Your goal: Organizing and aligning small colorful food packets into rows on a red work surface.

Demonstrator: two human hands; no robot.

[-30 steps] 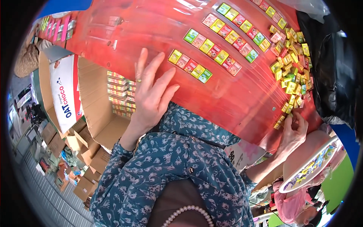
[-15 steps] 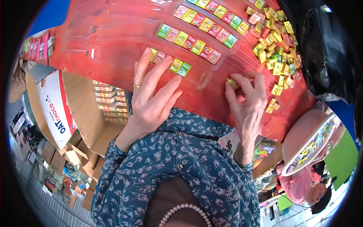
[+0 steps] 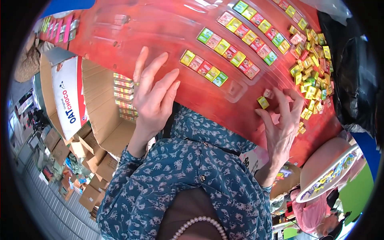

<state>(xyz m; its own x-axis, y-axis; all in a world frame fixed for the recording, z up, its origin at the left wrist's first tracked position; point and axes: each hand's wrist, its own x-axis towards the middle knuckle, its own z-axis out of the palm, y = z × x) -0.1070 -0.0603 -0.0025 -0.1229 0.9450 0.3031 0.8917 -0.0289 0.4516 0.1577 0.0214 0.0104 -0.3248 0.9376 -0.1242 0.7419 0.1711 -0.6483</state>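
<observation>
Just beyond the thumb and index finger of the right hand, the head view shows a yellow box and a pink box, both small and printed, side by side over the red tabletop. This thumb and index finger stand apart; whether the index fingertip already holds the pink box, or only touches it, I cannot tell. To the left of this grip, a row of five small boxes stands inside a transparent plastic tray. To its upper right is the loose heap of small boxes, beside a black plastic bag.

For careful handling, I judge it better to pinch each box by its narrow sides, with light pressure, so the printed face remains upward and the neighbour is not pushed. A low approach with the fingertips would probably serve well.

The right forearm comes from the lower edge, and its fingers curl toward the upper left. The left hand, well to the left of the grip, holds nothing visible; its fingers are spread and point toward the row, near its yellow end.
</observation>
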